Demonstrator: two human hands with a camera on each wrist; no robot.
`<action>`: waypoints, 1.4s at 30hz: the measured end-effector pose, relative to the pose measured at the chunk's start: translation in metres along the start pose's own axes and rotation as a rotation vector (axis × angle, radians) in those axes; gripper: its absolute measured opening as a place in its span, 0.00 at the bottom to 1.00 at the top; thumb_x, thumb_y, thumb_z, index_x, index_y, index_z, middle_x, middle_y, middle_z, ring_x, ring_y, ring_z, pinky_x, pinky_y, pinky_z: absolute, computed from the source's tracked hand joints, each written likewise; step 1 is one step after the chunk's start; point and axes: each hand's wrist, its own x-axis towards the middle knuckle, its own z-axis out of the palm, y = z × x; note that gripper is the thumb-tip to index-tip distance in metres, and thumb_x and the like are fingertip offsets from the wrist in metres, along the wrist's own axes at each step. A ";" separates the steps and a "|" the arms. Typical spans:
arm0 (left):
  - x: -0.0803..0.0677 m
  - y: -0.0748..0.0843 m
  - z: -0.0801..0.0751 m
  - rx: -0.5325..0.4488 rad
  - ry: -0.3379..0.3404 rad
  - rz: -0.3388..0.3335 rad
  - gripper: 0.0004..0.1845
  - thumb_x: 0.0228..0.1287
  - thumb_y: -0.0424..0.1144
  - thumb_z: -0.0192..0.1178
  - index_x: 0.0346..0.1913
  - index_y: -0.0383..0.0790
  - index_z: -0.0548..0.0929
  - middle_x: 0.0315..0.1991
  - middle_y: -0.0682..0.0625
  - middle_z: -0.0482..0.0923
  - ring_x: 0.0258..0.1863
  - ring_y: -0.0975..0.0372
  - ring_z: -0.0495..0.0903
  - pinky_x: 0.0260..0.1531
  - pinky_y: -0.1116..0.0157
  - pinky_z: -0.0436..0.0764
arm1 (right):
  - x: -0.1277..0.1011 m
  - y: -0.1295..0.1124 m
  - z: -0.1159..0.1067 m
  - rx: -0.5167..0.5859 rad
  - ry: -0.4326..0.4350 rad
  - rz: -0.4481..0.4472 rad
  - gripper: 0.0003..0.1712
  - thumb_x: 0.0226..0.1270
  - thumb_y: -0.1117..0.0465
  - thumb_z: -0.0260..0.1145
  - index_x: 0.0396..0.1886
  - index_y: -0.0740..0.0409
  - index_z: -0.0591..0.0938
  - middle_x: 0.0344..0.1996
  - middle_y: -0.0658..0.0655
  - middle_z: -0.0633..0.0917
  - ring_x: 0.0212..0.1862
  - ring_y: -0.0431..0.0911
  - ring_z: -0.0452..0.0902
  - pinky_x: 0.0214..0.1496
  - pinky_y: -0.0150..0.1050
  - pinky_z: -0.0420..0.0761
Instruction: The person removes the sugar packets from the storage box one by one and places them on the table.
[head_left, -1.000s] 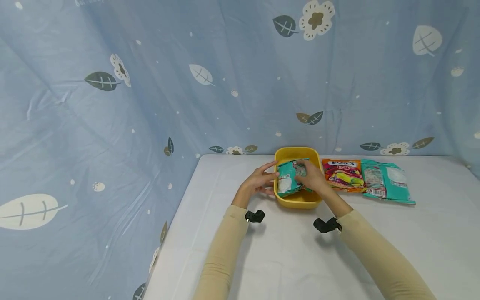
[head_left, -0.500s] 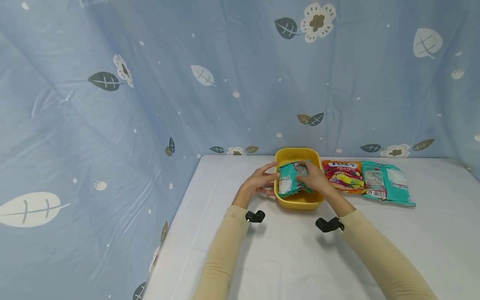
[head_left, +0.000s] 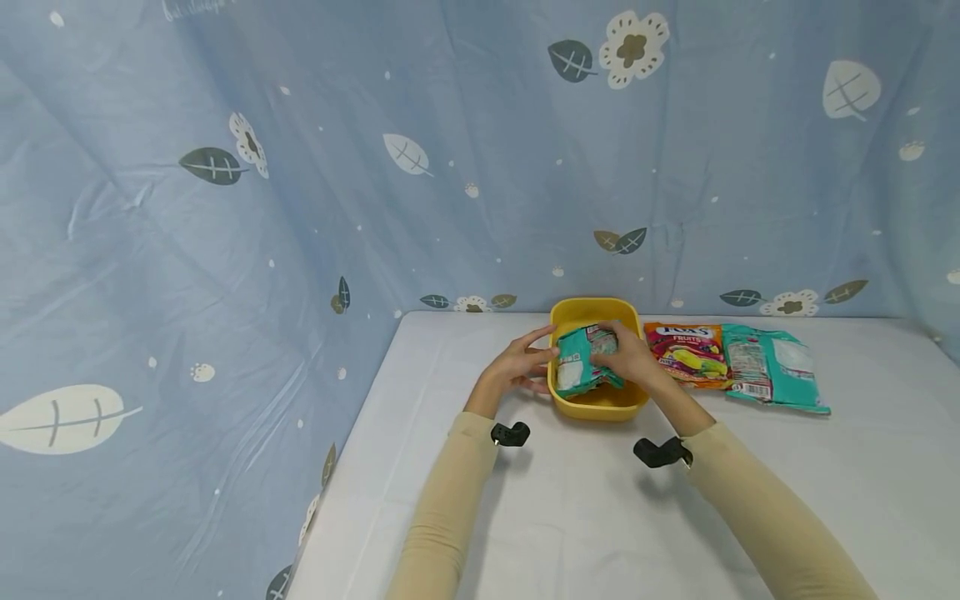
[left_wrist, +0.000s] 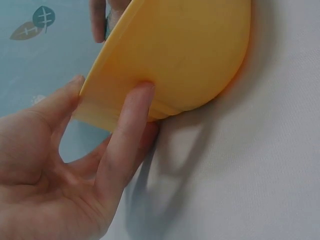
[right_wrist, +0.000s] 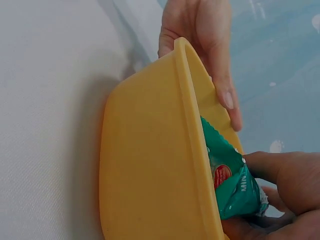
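Note:
A yellow tub (head_left: 597, 407) stands on the white table, with a teal snack packet (head_left: 576, 368) tilted inside it. My left hand (head_left: 517, 363) holds the tub's left wall, its thumb over the rim and its fingers (left_wrist: 125, 135) against the outside of the tub (left_wrist: 190, 50). My right hand (head_left: 632, 356) reaches in from the right and grips the packet. In the right wrist view its fingers (right_wrist: 287, 182) curl round the teal packet (right_wrist: 231, 192) just inside the tub's rim (right_wrist: 192, 150), and the left hand (right_wrist: 205, 45) shows at the far rim.
An orange fruit-candy bag (head_left: 686, 352) and a second teal bag (head_left: 774, 367) lie flat on the table (head_left: 585, 517) right of the tub. A blue leaf-print curtain (head_left: 315, 167) hangs behind and along the table's left edge.
Almost nothing: the right hand has shifted slightly on the packet, which sits a touch lower in the tub. The left hand keeps its hold on the tub.

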 end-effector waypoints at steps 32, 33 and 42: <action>0.002 -0.003 0.001 -0.003 0.017 -0.002 0.29 0.67 0.46 0.63 0.68 0.72 0.69 0.61 0.43 0.76 0.48 0.51 0.86 0.37 0.48 0.89 | -0.005 -0.006 -0.008 0.141 0.038 0.049 0.31 0.74 0.55 0.61 0.73 0.54 0.67 0.59 0.69 0.73 0.50 0.57 0.74 0.53 0.44 0.85; 0.003 -0.003 0.001 -0.006 0.017 -0.002 0.29 0.67 0.46 0.63 0.68 0.72 0.69 0.60 0.43 0.76 0.48 0.51 0.86 0.36 0.48 0.89 | -0.005 -0.007 -0.008 0.144 0.037 0.052 0.31 0.74 0.55 0.60 0.73 0.54 0.66 0.60 0.69 0.73 0.50 0.57 0.74 0.55 0.46 0.85; 0.003 -0.005 0.001 -0.010 0.025 0.002 0.29 0.67 0.46 0.64 0.68 0.72 0.70 0.59 0.44 0.76 0.46 0.51 0.86 0.35 0.48 0.89 | -0.007 -0.007 -0.011 0.176 0.032 0.050 0.31 0.74 0.56 0.60 0.73 0.55 0.66 0.62 0.69 0.71 0.56 0.59 0.71 0.58 0.48 0.84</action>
